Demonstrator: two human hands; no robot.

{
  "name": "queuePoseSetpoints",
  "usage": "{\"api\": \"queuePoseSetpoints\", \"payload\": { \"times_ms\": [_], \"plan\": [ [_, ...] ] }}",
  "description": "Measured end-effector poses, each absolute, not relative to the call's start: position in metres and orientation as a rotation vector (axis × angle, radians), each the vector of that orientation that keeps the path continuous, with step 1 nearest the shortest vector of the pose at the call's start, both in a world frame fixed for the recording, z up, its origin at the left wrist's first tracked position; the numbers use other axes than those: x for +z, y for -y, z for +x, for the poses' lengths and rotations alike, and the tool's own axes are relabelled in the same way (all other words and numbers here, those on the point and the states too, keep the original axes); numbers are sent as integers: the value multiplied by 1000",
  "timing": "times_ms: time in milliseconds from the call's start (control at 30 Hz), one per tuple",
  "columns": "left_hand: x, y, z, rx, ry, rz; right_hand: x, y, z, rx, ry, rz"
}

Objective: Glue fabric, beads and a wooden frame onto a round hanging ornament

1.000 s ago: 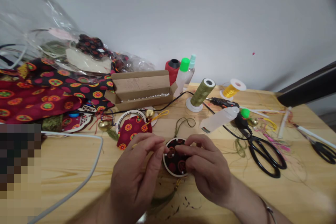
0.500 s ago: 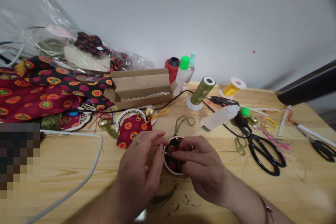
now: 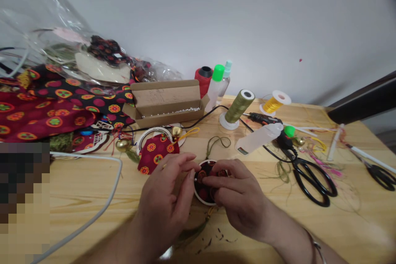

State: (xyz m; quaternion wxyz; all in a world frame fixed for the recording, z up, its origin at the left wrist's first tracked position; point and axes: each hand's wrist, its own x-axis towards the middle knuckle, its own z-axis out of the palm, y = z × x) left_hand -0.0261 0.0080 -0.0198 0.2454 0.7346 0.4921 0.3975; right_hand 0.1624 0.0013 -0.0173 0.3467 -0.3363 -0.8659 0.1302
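Note:
A round ornament [image 3: 204, 193] with dark patterned fabric, a white rim and small white beads lies on the table between my hands. My right hand [image 3: 243, 200] is closed over its right edge, one finger resting on the fabric. At the ornament's upper left rim is my left hand [image 3: 168, 192], its fingers bent and their tips close to the thumb. Whatever may be between those tips is too small to make out. A green cord loop [image 3: 218, 142] extends above the ornament, and a green tassel [image 3: 194, 231] trails below it.
Behind my left hand lies a maroon fabric piece [image 3: 154, 152]. An open cardboard box [image 3: 167, 95] holds white beads. A translucent bottle [image 3: 258, 138], green thread spool [image 3: 239, 107], soldering-iron-like tool [image 3: 262, 119] and black-handled scissors [image 3: 312, 181] are to the right. A grey cable [image 3: 113, 194] curves at left.
Both hands keep almost the same pose over the ornament. The view has shifted very slightly; nothing else has visibly moved.

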Motion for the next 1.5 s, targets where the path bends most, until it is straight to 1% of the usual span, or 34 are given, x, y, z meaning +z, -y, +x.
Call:
{"api": "queuePoseSetpoints", "payload": {
  "times_ms": [1267, 1500],
  "plan": [
    [-16, -10, -25, 1083, -1323, 2045, -21, -3, 164, 338, 2235, -910],
    [-13, -13, -25, 1166, -1293, 2136, -17, -2, 165, 315, 2167, -912]
  ]
}}
